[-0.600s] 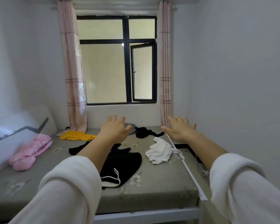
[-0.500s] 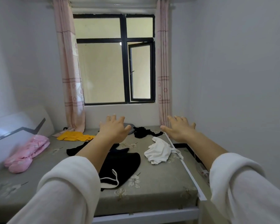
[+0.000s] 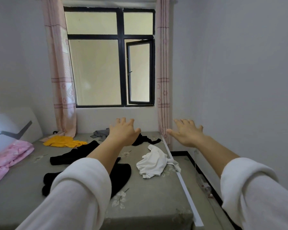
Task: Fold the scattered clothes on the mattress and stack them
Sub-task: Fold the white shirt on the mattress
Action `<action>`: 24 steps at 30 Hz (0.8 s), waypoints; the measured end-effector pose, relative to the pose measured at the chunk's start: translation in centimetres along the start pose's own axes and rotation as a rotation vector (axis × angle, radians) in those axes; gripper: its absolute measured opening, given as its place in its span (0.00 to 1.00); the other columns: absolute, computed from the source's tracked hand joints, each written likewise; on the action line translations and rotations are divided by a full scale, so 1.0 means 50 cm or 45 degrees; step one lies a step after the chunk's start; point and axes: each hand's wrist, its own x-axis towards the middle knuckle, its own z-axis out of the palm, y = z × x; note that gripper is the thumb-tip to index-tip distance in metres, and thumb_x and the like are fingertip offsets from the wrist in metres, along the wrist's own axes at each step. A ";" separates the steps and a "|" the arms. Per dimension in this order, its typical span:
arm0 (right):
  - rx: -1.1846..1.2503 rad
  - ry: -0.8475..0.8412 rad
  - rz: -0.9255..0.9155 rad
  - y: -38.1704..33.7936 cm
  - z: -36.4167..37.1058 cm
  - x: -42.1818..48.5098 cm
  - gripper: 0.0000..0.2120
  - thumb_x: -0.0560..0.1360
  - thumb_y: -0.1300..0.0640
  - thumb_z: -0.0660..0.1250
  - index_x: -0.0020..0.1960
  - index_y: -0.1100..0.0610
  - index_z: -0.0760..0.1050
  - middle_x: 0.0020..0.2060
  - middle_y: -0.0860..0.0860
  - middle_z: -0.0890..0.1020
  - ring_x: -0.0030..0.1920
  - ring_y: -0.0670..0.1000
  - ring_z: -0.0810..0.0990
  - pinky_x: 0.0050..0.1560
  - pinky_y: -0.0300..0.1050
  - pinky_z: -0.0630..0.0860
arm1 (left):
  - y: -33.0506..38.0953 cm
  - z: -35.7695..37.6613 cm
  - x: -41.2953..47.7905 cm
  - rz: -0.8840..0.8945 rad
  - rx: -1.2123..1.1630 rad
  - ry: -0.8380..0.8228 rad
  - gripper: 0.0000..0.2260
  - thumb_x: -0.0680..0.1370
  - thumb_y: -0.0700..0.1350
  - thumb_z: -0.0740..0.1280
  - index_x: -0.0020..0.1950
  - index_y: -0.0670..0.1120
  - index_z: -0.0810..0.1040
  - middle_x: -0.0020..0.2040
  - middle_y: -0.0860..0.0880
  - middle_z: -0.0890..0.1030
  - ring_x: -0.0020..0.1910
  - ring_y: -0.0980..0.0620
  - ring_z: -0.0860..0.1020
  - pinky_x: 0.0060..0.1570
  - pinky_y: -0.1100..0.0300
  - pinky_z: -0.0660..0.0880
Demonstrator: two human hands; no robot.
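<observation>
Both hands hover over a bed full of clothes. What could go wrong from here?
The white garment lies at the right edge of the mattress, one strip over the rail; a tug might drop it into the gap by the wall. The two nearer black garments lie close, partly behind the left sleeve, so lifting one might drag the other.

A home bedroom; mattress (image 3: 156, 196) strewn with clothes (image 3: 154, 162); curtained window (image 3: 110, 58); plain walls

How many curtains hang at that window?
2. The left curtain hangs on the left side of the window, and the right curtain hangs on its right side. None seems hidden.
</observation>
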 end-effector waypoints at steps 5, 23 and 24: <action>-0.011 -0.012 0.001 0.137 0.027 0.115 0.32 0.79 0.36 0.48 0.77 0.52 0.49 0.76 0.52 0.56 0.75 0.56 0.53 0.70 0.66 0.53 | 0.134 0.072 0.127 0.038 -0.069 0.073 0.25 0.81 0.56 0.52 0.76 0.49 0.56 0.75 0.43 0.59 0.74 0.42 0.56 0.68 0.42 0.59; -0.053 -0.098 0.062 0.508 0.265 0.647 0.29 0.80 0.41 0.51 0.75 0.55 0.55 0.73 0.54 0.61 0.72 0.57 0.58 0.68 0.62 0.57 | 0.398 0.407 0.726 0.139 -0.165 0.045 0.21 0.80 0.53 0.54 0.71 0.46 0.64 0.69 0.43 0.68 0.67 0.42 0.65 0.62 0.44 0.66; -0.049 -0.103 0.066 0.523 0.281 0.681 0.28 0.80 0.41 0.51 0.75 0.55 0.55 0.73 0.54 0.61 0.72 0.57 0.58 0.68 0.62 0.57 | 0.406 0.428 0.763 0.129 -0.178 0.038 0.21 0.80 0.53 0.54 0.70 0.46 0.65 0.69 0.43 0.68 0.67 0.42 0.65 0.62 0.44 0.66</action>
